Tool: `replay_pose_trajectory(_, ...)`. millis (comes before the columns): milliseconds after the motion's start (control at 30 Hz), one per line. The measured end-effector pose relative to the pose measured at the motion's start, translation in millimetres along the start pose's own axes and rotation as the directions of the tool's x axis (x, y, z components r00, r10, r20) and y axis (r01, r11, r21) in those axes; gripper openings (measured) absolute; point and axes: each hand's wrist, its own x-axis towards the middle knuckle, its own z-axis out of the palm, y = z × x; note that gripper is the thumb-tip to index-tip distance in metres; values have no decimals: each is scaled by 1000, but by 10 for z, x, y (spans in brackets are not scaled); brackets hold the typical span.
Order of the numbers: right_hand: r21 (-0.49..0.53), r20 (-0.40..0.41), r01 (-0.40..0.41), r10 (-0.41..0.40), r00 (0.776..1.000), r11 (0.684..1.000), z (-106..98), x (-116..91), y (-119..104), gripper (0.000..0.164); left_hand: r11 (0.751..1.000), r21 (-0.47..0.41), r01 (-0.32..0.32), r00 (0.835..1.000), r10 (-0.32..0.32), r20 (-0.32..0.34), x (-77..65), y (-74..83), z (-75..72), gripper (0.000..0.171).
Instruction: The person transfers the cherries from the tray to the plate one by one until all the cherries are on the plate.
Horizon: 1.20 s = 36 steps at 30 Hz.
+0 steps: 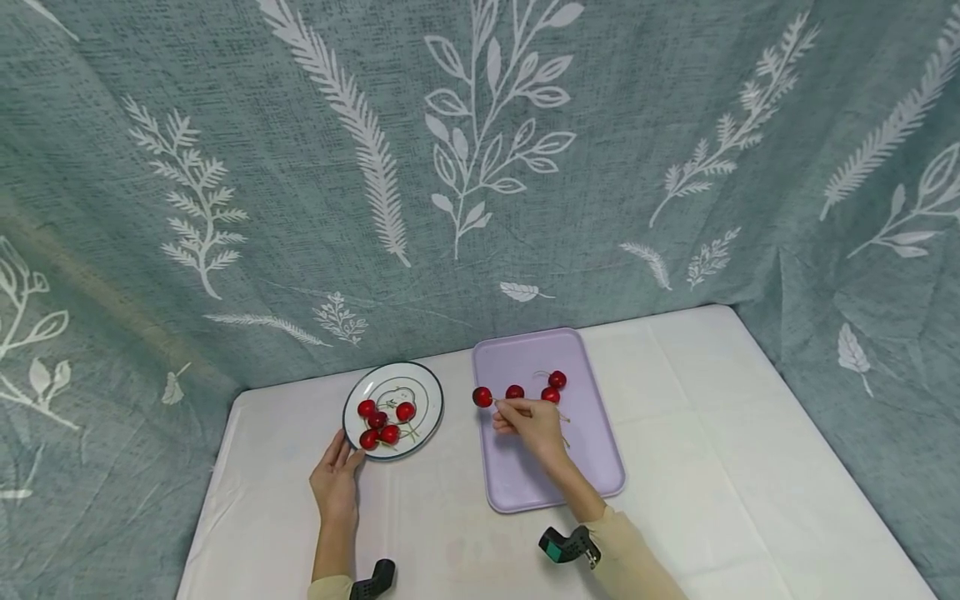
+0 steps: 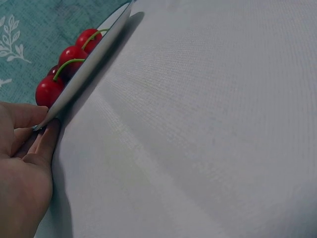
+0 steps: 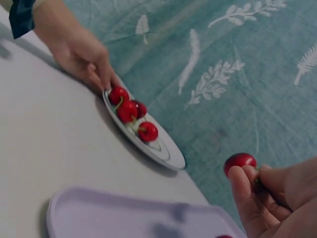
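Note:
My left hand [image 1: 334, 487] pinches the near-left rim of a round white plate [image 1: 429, 392] with a dark edge, thumb on top and fingers beneath. Several red cherries with green stems lie on the plate, one cherry [image 2: 49, 91] close to the thumb. Over the left part of a lilac tray [image 1: 517, 483], my right hand [image 1: 534, 427] pinches a single cherry [image 1: 482, 397] by its stem between thumb and fingertips. In the right wrist view that cherry [image 3: 240, 162] hangs in the air above the tray. Other cherries [image 1: 557, 380] lie on the tray, partly covered by the hand.
A white cloth [image 1: 690, 400] covers the table. Behind it hangs a green-grey curtain [image 1: 300, 208] with white leaf prints, meeting the table's far edge. A strip of tablecloth separates plate and tray. Each forearm carries a black wrist device [image 1: 570, 546].

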Motion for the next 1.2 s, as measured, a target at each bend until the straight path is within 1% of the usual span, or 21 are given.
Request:
replay_pose_trajectory(67,15,22,3,-4,1000,1000,48,15,-18,27,1000,-2,1,1000,-1,1,-1,2,2,58)
replay_pose_trajectory(200,82,87,11,-19,996,997,151,52,-44,31,1000,-10,5,1000,-5,1,4,0,-5,58)
replay_pose_trajectory(267,119,120,9,-23,993,993,206,81,-55,33,1000,-10,6,1000,-6,4,12,-2,-5,59)
replay_pose_trajectory(300,131,128,-4,-12,992,991,237,100,-61,33,1000,-11,7,1000,-7,4,18,-4,-5,59)
replay_pose_trajectory(500,154,123,-113,95,988,981,476,218,-72,31,1000,-12,3,1000,-3,-1,35,7,-8,59)
replay_pose_trajectory(600,177,128,-153,132,983,972,592,265,-5,30,1000,-6,4,1000,-4,1,27,15,-4,60)
replay_pose_trajectory(733,226,137,-210,183,974,951,709,275,106,28,1000,-2,10,1000,-10,7,-6,8,-14,60)
replay_pose_trajectory(833,243,145,-228,197,970,943,767,275,146,29,1000,-15,5,1000,-5,7,-17,4,-26,60)
replay_pose_trajectory(1033,240,158,-246,212,964,939,805,330,165,28,1000,-21,0,1000,0,10,3,-3,-8,59)
replay_pose_trajectory(1200,258,153,-278,245,957,925,873,389,187,26,1000,-31,1,1000,0,10,-7,-3,-11,59)
